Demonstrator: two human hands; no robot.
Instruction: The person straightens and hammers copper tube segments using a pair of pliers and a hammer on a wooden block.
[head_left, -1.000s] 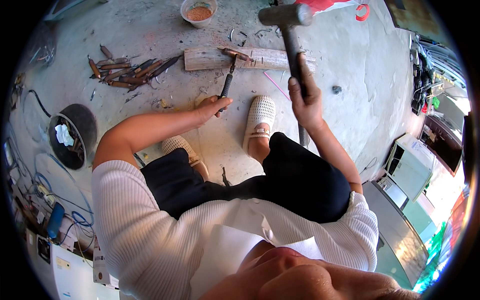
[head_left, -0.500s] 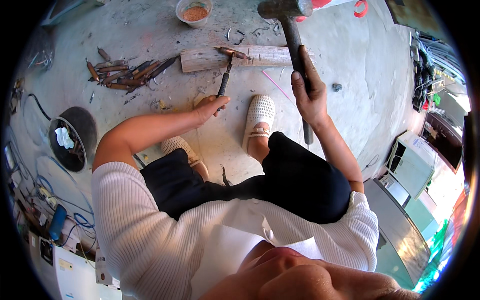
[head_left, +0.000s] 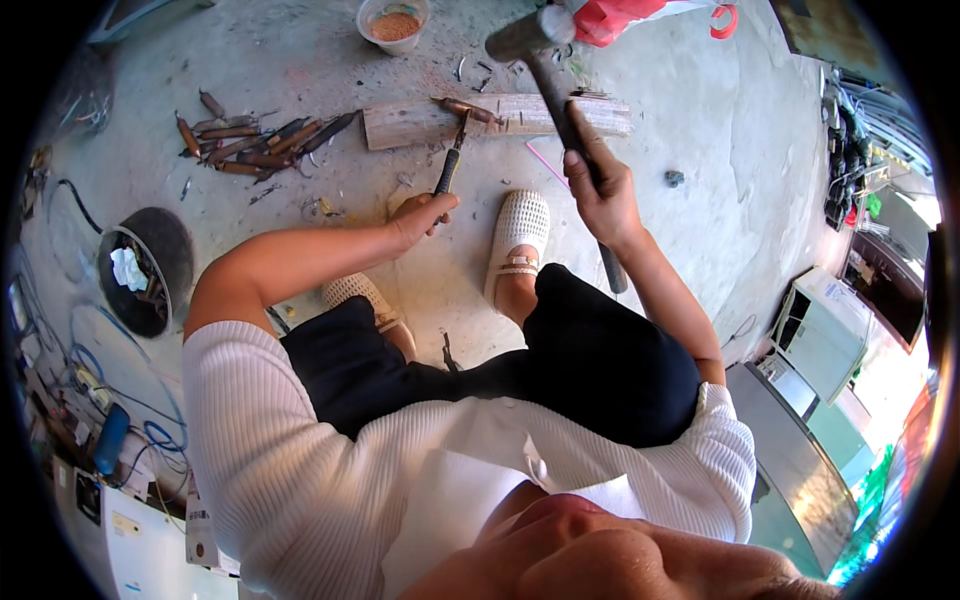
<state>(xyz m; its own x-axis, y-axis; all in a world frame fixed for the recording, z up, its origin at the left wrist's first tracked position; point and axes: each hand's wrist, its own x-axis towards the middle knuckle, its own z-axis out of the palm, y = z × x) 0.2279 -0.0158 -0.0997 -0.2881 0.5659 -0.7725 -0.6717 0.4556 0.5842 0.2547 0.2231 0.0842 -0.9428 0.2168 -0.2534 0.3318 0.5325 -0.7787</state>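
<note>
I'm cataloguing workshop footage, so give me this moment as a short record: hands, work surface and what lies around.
Left hand: closed around a dark-handled tool, its far end at a brown cylindrical piece
Right hand: gripping a hammer by its handle
Work surface: wooden board on the concrete floor, the brown piece lying on it
Left of board: pile of similar pieces
Beyond board: round tub holding orange-brown granules
Near left elbow: dark bucket containing something white and crumpled

The hammer handle (head_left: pixel 551 92) — its middle — is hidden by the right hand (head_left: pixel 606 197).
</note>
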